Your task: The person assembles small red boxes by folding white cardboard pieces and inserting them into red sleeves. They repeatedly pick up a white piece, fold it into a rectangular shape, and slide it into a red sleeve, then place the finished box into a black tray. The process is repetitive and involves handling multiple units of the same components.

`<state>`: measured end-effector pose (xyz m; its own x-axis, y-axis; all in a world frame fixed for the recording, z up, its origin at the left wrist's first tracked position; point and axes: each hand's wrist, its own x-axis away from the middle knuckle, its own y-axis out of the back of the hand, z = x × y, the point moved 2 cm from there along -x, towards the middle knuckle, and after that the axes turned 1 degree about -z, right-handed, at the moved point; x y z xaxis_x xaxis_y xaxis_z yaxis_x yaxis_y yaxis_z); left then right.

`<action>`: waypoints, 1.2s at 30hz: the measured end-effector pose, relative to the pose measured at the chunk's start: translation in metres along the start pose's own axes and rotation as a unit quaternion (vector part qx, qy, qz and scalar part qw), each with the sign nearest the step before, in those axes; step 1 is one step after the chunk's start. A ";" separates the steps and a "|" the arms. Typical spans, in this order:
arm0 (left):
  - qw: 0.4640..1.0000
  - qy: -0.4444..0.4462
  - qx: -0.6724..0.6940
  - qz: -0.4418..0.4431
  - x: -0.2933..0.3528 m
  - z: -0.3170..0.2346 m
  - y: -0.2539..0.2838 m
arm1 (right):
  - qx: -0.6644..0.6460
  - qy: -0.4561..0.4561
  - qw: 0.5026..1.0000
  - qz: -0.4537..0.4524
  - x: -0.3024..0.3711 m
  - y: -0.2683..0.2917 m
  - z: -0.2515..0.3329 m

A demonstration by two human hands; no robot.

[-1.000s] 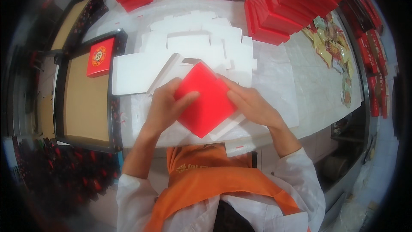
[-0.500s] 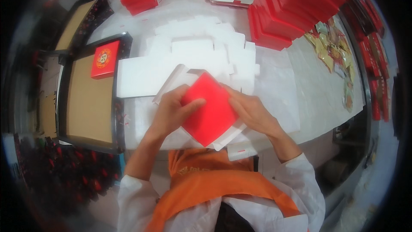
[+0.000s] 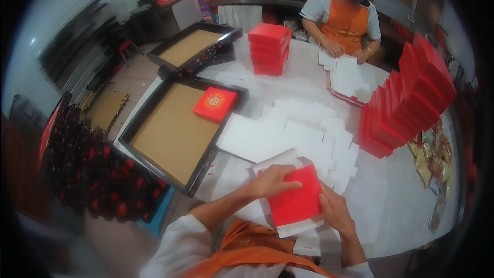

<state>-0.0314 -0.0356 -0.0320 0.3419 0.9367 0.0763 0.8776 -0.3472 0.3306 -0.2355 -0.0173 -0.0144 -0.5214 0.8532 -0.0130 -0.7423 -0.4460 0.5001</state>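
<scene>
The view has swung, and the red-faced carton [image 3: 296,201] now sits lower and further right in it, with one co-worker [image 3: 350,20] appearing across the table [image 3: 386,195]! Here's the left hand [image 3: 275,181], grip closed, thumb over the red face; the right hand [image 3: 335,207] is closed along the opposite edge. Looks like folding in hand, and the next crease would call for a steady face while a white flap turns. The count: one carton held, two black-rimmed trays [image 3: 172,128], one printed red box [image 3: 215,104], seemingly four boxes in the far stack [image 3: 268,49]; the overlapping white blanks [image 3: 303,136] defy counting.
</scene>
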 end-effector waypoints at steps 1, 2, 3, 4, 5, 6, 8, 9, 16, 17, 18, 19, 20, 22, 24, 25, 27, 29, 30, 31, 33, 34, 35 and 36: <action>1.000 0.001 -0.002 0.001 0.001 0.000 -0.001 | 0.010 0.004 1.000 -0.001 0.001 -0.001 0.002; 1.000 0.000 -0.005 0.002 0.001 0.000 -0.002 | 0.018 0.007 1.000 -0.004 0.002 0.000 0.003; 1.000 0.000 -0.008 0.003 0.001 0.000 -0.003 | 0.025 0.011 1.000 -0.007 0.002 0.000 0.005; 1.000 -0.008 -0.010 0.000 0.002 0.001 -0.004 | 0.032 0.014 0.999 -0.010 0.002 0.000 0.006; 0.999 -0.014 -0.031 -0.006 -0.001 0.002 -0.006 | 0.045 0.023 0.999 -0.015 0.002 0.001 0.004; 0.998 -0.015 -0.057 -0.015 -0.001 0.002 -0.006 | 0.052 0.036 0.998 -0.018 0.003 -0.001 0.003; 0.993 -0.071 -0.074 -0.058 0.004 0.002 -0.011 | 0.070 0.079 0.994 -0.026 0.010 -0.008 0.001; 0.996 -0.060 -0.053 -0.040 0.002 0.003 -0.007 | 0.067 0.074 0.994 -0.038 0.008 -0.006 0.002; 0.997 -0.017 -0.050 0.063 -0.004 -0.020 0.000 | -0.038 0.025 0.999 -0.026 -0.001 0.009 -0.011; 0.999 -0.013 -0.020 0.031 -0.005 -0.021 0.000 | -0.061 0.032 0.997 -0.040 -0.008 0.007 -0.012; 0.999 0.005 0.027 0.021 -0.010 -0.013 0.000 | -0.061 0.034 0.995 -0.068 -0.012 0.010 -0.013; 0.996 0.033 0.078 0.014 -0.008 -0.005 -0.004 | -0.059 0.028 0.994 -0.092 -0.008 0.011 -0.011; 0.995 0.032 0.096 -0.003 -0.004 -0.013 -0.004 | -0.094 0.012 0.992 -0.085 -0.008 0.011 -0.006; 0.995 0.012 0.101 -0.018 0.001 -0.026 -0.006 | -0.134 -0.001 0.987 -0.091 0.000 0.011 0.000; 0.998 -0.014 0.057 -0.037 -0.003 -0.026 -0.005 | -0.165 0.018 0.982 -0.094 -0.002 0.011 -0.005; 0.998 -0.012 0.060 -0.027 -0.004 -0.026 -0.008 | -0.154 0.016 0.983 -0.099 0.000 0.011 -0.007; 0.998 -0.005 0.059 -0.016 -0.004 -0.025 -0.007 | -0.139 0.018 0.985 -0.102 0.000 0.009 -0.009; 0.998 -0.006 0.065 -0.006 -0.004 -0.022 -0.005 | -0.124 0.034 0.986 -0.108 -0.001 0.006 -0.010; 0.998 -0.007 0.068 -0.002 -0.004 -0.021 -0.004 | -0.116 0.043 0.986 -0.111 -0.002 0.004 -0.010; 0.997 -0.007 0.071 0.000 -0.004 -0.018 -0.004 | -0.122 0.033 0.986 -0.110 -0.001 0.002 -0.010; 0.997 -0.010 0.075 0.002 -0.005 -0.015 -0.004 | -0.135 0.017 0.985 -0.109 0.000 0.001 -0.010; 0.998 -0.023 0.062 0.001 -0.005 -0.016 -0.004 | -0.148 0.016 0.985 -0.093 0.000 0.000 -0.011; 0.998 -0.037 0.049 0.003 -0.006 -0.017 -0.004 | -0.159 0.014 0.984 -0.077 0.002 0.001 -0.014; 0.998 -0.050 0.036 0.004 -0.007 -0.018 -0.004 | -0.170 0.011 0.983 -0.062 0.003 0.001 -0.015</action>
<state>-0.0434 -0.0404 -0.0166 0.3782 0.9256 -0.0176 0.8952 -0.3608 0.2615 -0.2439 -0.0196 -0.0270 -0.4237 0.9025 -0.0774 -0.8971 -0.4062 0.1740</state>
